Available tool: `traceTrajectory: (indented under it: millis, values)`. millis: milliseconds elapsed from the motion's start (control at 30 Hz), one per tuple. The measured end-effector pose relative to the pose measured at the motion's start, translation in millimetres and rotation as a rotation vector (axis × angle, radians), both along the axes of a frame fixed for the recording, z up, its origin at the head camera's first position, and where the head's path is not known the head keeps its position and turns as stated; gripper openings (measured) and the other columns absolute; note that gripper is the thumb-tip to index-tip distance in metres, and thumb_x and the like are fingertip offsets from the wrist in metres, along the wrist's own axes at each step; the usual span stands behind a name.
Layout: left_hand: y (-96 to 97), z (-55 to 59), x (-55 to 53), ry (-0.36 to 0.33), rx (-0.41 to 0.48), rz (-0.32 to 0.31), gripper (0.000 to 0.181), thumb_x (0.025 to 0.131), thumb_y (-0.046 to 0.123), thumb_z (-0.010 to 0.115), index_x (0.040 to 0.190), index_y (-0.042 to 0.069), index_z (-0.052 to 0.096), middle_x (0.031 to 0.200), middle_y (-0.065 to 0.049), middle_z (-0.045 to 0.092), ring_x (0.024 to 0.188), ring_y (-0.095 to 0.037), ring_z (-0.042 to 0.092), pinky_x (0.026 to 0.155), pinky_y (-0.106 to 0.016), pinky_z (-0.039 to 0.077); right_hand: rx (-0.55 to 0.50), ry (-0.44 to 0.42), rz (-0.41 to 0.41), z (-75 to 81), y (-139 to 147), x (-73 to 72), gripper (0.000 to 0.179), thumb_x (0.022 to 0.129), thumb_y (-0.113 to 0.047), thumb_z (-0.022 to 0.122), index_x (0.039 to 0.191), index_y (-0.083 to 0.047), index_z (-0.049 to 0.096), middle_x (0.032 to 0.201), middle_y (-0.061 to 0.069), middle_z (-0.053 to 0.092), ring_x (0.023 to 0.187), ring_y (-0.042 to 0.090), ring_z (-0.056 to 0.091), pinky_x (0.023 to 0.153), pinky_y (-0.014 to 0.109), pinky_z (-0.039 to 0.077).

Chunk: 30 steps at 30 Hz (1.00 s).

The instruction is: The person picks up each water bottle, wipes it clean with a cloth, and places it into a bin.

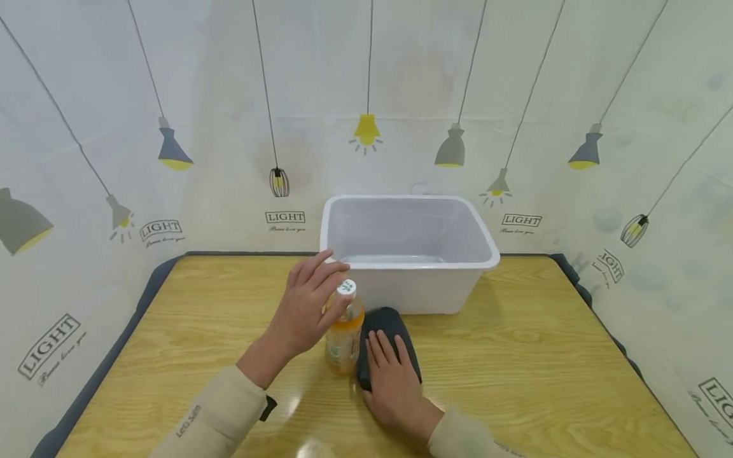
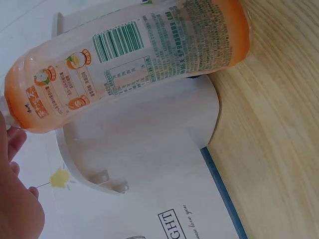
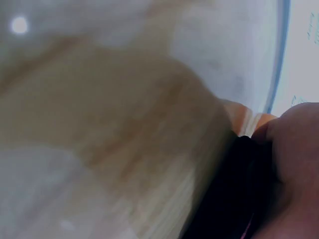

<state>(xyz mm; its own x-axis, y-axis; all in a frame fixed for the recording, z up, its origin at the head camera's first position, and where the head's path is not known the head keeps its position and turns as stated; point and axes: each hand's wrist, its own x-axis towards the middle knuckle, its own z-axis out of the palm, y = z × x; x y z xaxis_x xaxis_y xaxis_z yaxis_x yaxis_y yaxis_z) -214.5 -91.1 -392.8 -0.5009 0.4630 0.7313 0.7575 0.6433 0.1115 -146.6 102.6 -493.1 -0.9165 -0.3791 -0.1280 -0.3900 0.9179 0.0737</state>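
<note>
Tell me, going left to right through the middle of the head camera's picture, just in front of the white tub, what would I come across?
Left hand → white-capped bottle → dark item with the right hand resting on it.

Head view: a broad passage lies over the bare table [image 1: 532,356] at the right of the frame, and another at the left, beyond the left hand [image 1: 302,312]. At the centre, the upright bottle [image 1: 342,350] and, just beside it, the dark bundle [image 1: 390,320] obstruct a low approach to the near wall of the white bin [image 1: 412,289]. The left hand occupies the space about the bottle's cap; the right hand [image 1: 395,388] covers the bundle's near part. The bin's mouth admits entry from above, its rim barring lower paths. The printed wall [image 1: 229,76] bounds the table at the back and sides.
</note>
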Motion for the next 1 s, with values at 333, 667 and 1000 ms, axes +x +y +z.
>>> traceTrajectory:
  millis: [333,667,1000]
  values:
    - [-7.2,-0.4,1.8,-0.009,0.016,-0.019,0.051,0.104,0.048,0.034,0.117,0.011,0.066,0.128,-0.003,0.061,0.14,-0.028,0.039,0.113,-0.047,0.027,-0.539,-0.058,-0.094,13.7,0.2,-1.4,0.057,0.102,-0.035,0.044,0.148,-0.001,0.037,0.155,0.015,0.036,0.147,0.03,0.03,0.121,0.053,0.019]
    - [-7.3,-1.9,2.6,0.016,0.039,-0.024,0.052,0.104,0.049,0.034,0.117,0.01,0.066,0.127,-0.005,0.061,0.138,-0.029,0.041,0.112,-0.048,0.028,-1.036,-0.037,-0.12,55.6,-2.8,8.1,0.055,0.106,-0.035,0.037,0.153,-0.009,0.027,0.157,0.007,0.034,0.141,0.024,0.04,0.112,0.048,0.039]
    - [-7.2,-3.4,1.9,0.031,0.039,-0.026,0.052,0.104,0.048,0.034,0.115,0.009,0.066,0.127,-0.005,0.061,0.138,-0.03,0.041,0.113,-0.047,0.028,-0.991,0.188,-0.03,77.4,-2.4,8.4,0.054,0.102,-0.021,0.047,0.153,-0.011,0.031,0.152,0.008,0.043,0.135,0.025,0.049,0.103,0.047,0.047]
